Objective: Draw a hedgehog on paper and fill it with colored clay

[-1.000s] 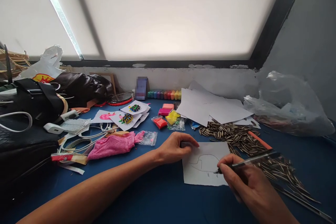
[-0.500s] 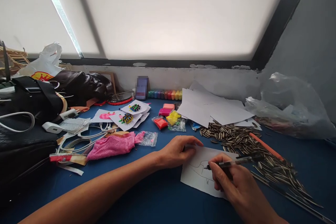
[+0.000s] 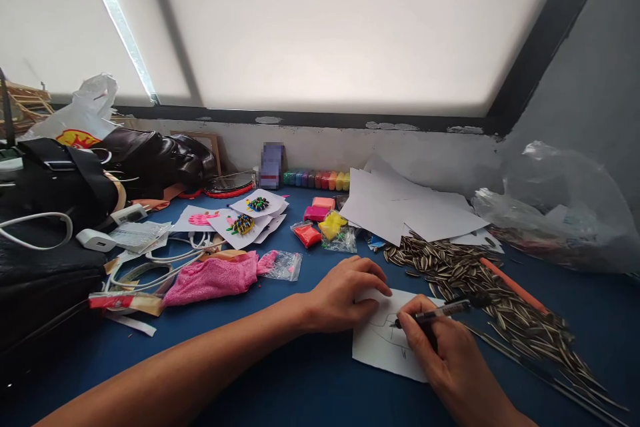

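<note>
A pen (image 3: 440,313) is pinched in my right hand (image 3: 447,353), its tip on or just above a white sheet of paper (image 3: 373,351). Thin dark lines of a drawing run across this sheet, partly covered by my hands. My left hand (image 3: 347,293) rests on the sheet's upper left edge, fingers stretched out and a little bent, holding nothing. Just beyond my right hand spreads a heap of striped sunflower seeds (image 3: 445,263), with an orange stick (image 3: 515,285) lying across it.
White paper sheets (image 3: 415,203) lie behind the seeds, a clear plastic bag (image 3: 565,227) to their right. Bagged coloured clay (image 3: 306,233), a pink cloth (image 3: 213,279), decorated papers (image 3: 243,223) and white cables (image 3: 170,260) fill the left middle. A black bag (image 3: 40,267) stands far left.
The paper has shifted slightly right and down in view, with my left hand on it. My right hand still holds the pen, its tip a little lower.
</note>
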Demonstrator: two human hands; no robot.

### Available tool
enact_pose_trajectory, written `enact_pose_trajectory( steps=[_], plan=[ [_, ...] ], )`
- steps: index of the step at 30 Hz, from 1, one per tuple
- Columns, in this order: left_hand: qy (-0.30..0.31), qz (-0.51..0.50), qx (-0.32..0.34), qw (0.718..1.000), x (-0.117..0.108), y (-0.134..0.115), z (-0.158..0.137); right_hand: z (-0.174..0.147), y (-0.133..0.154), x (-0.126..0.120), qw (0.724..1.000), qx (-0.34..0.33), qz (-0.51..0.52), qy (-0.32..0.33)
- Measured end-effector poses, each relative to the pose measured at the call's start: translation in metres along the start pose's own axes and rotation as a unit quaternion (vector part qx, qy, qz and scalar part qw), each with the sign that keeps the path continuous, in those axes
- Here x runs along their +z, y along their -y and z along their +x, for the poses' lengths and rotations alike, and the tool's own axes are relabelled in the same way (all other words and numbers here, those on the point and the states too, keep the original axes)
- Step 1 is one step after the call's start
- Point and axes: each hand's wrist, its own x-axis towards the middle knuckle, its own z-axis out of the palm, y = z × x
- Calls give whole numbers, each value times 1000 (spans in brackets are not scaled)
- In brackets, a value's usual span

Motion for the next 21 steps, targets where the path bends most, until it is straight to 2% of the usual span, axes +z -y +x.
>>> enact_pose_trajectory(
  steps=[4,10,21],
  plan=[
    [33,-14,-5,999,-7,3,1,-1,-1,1,1000,-21,-16,4],
    [133,-12,31,991,-20,9,0,-2,-2,1,998,-37,-40,8],
    [142,22,54,988,-19,9,-2,-1,0,1,996,-58,-65,-1]
  ],
)
